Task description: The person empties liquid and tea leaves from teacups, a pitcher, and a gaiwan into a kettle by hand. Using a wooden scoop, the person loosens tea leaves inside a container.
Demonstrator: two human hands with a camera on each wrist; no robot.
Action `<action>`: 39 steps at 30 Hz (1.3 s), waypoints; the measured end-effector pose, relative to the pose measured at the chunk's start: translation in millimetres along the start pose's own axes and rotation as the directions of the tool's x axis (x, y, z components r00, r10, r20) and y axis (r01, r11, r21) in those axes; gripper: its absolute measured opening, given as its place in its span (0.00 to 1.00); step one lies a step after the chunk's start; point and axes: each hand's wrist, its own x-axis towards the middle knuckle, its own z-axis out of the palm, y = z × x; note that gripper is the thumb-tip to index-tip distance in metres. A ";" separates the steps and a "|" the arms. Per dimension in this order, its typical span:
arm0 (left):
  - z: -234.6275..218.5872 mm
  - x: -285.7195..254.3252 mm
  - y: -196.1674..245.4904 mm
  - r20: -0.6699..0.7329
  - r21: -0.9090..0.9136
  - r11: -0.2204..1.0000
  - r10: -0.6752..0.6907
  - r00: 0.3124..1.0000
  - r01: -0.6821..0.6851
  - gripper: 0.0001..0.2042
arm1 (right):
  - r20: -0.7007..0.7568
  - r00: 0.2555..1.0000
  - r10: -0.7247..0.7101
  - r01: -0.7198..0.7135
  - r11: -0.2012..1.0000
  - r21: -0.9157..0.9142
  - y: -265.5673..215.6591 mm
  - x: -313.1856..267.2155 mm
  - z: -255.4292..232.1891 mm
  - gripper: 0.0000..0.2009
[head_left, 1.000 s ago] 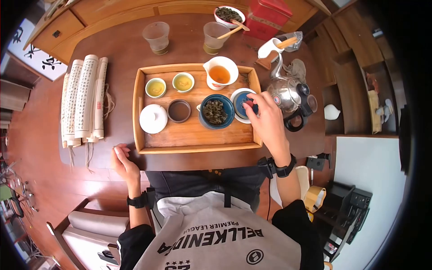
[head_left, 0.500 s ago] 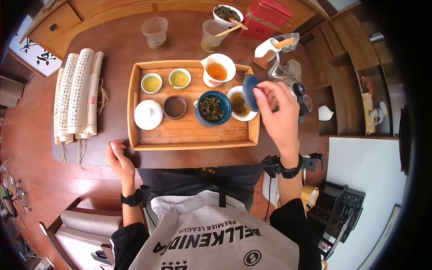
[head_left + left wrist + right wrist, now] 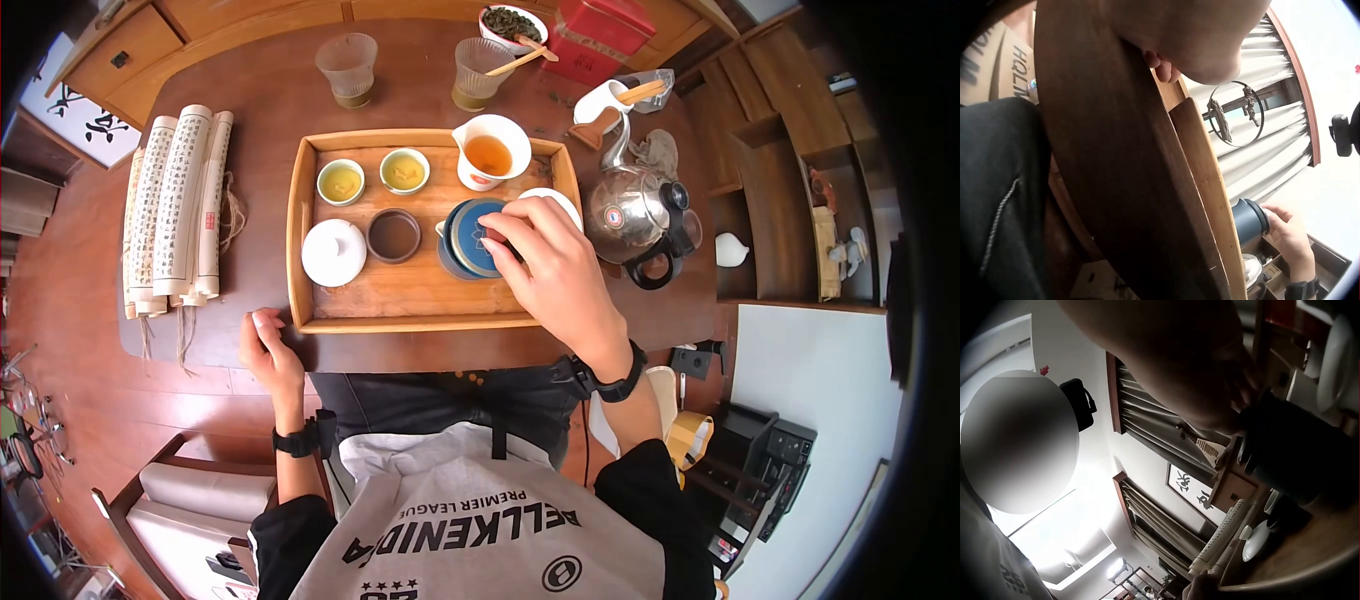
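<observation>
Right hand (image 3: 562, 278) gripping lid (image 3: 472, 240) over blue cup (image 3: 1247, 222), amber liquid (image 3: 488, 156) in pitcher (image 3: 518, 143)

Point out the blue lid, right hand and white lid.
Blue lid (image 3: 470, 240), head view: top face.
Right hand (image 3: 556, 274), head view: back of the hand.
White lid (image 3: 334, 262), head view: dome beside knob.

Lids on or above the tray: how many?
2: the blue lid, held by the right hand over the blue pot, and the white lid at the left end of the tray.
</observation>
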 end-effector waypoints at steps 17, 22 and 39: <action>-0.4 1.6 0.7 0.017 0.050 0.999 0.016 1.000 -0.017 0.15 | 0.056 0.998 0.004 -0.005 1.000 0.015 0.0 -1.2 3.6 0.10; 0.6 1.9 0.6 0.010 0.049 0.998 0.034 0.999 -0.034 0.15 | 0.034 0.999 -0.002 0.003 0.999 -0.044 -0.3 2.0 -1.7 0.10; -0.2 0.4 -1.1 0.025 0.068 0.997 0.018 1.000 -0.020 0.14 | 0.012 1.000 0.015 -0.015 1.000 -0.009 -5.4 0.7 -2.2 0.12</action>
